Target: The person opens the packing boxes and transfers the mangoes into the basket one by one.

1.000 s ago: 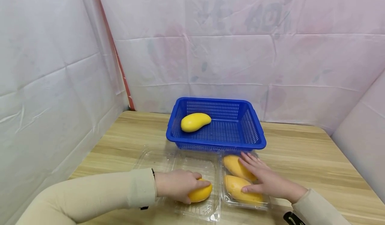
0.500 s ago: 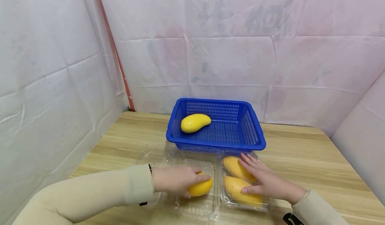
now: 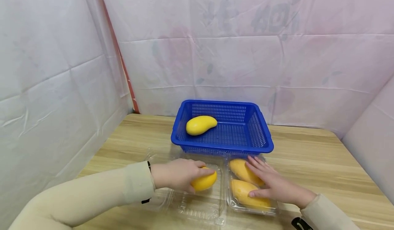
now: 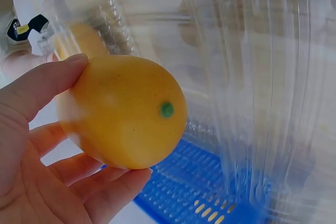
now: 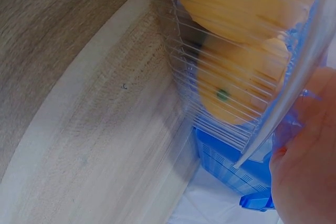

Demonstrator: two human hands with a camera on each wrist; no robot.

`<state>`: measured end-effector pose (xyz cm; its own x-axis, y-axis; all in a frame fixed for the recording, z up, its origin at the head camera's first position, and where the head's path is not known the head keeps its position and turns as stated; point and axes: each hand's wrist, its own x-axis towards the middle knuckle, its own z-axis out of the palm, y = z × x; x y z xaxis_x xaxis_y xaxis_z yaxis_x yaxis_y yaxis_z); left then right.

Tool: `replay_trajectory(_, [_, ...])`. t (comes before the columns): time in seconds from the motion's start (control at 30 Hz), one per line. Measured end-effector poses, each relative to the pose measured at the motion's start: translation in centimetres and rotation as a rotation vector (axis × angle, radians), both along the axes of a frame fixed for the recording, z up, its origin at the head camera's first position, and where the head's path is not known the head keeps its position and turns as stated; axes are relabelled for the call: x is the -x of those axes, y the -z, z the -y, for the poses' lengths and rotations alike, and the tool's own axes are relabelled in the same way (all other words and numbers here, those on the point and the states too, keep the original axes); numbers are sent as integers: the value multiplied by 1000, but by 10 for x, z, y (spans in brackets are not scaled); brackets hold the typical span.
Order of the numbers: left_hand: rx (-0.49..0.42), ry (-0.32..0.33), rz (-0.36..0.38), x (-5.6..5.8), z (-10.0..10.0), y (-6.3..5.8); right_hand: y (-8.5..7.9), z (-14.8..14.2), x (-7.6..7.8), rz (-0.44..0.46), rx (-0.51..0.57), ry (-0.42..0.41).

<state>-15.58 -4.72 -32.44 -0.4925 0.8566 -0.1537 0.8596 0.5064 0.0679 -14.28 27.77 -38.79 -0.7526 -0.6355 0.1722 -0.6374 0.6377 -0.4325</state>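
Note:
My left hand (image 3: pixel 181 174) grips an orange-yellow mango (image 3: pixel 204 179), thumb on one side and fingers on the other. The left wrist view shows the same mango (image 4: pixel 126 114) with a green stem dot. It hangs over an open clear plastic clamshell container (image 3: pixel 200 207). My right hand (image 3: pixel 274 182), fingers spread, rests on a second clear plastic box (image 3: pixel 237 207). Two mangoes, a far one (image 3: pixel 243 170) and a near one (image 3: pixel 246 192), lie inside that box. In the right wrist view the right hand (image 5: pixel 307 156) is beside the box's plastic edge.
Behind the clear containers stands a blue perforated basket (image 3: pixel 221 144) with one yellow mango (image 3: pixel 200 125) at its left. All rests on a wooden table (image 3: pixel 307 161). Pale cloth (image 3: pixel 227 59) hangs behind and at both sides.
My left hand has raised the mango off the open container's floor and moved it slightly away from me. The right hand has stayed in place on its box.

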Motion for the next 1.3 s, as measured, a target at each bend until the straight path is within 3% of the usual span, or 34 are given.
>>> replay_trajectory(0.3, [-12,-18,16,6,2,-13,0,1,1,-21,-16,-7])
replay_trajectory(0.43, [-7,6,36,11,0,-20,0,0,0,-14,-8,-4])
replay_trajectory(0.73, [-13,39,72,28,-2,-46,-1,-1,-1,9,0,5])
replay_trajectory(1.3, [15,-115,173,64,4,-73,0,0,0,15,-5,8])
